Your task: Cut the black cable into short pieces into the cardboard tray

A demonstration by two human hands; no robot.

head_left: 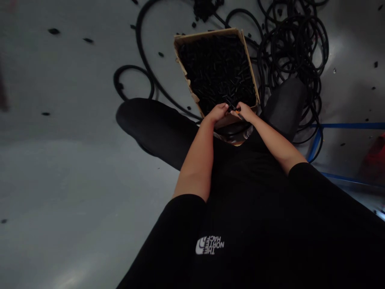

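Observation:
Over the near edge of a cardboard box (223, 121), my two hands are close together. My left hand (219, 112) is closed, its thumb and fingers pinching the end of a black rubber hose (207, 118). My right hand (246, 112) is wrapped round a small hand tool (237, 112) with orange on its handle; its head is too dark and small to make out. Many short cut black pieces (218, 68) fill the box. Between the hands, a dark tip and the hose end meet, but the exact contact is unclear.
Long black hose (138, 36) loops across the grey floor to the left, and a tangled coil (296, 44) lies at the right. Black bits (54, 31) are scattered about. My bent legs (156, 124) flank the box. A blue frame (351, 126) stands at the right.

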